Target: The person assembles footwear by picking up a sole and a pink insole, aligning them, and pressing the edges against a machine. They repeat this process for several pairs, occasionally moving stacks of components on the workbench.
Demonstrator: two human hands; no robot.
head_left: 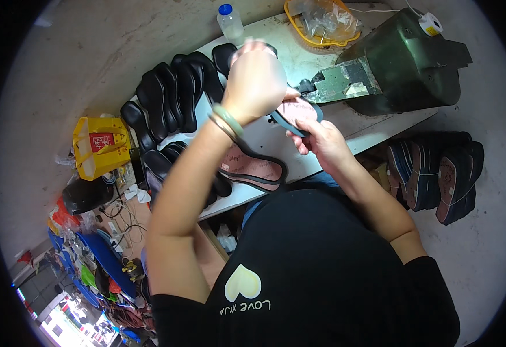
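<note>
My left hand (256,81), with bangles on the wrist, is raised over the white worktable (282,40) and closed on the near end of a shoe sole (297,113) with a pink insole and dark edge. My right hand (321,141) grips the same sole from below. The sole's far end points at the metal nose (345,81) of a dark green machine (409,61). A second pink-lined sole (253,168) lies flat on the table under my left forearm.
Several black soles (172,98) are fanned out at the table's left. A clear bottle with a blue cap (230,22) and a yellow basket (322,23) stand at the back. Stacked finished soles (435,173) lie on the floor right; a yellow bag (99,144) sits left.
</note>
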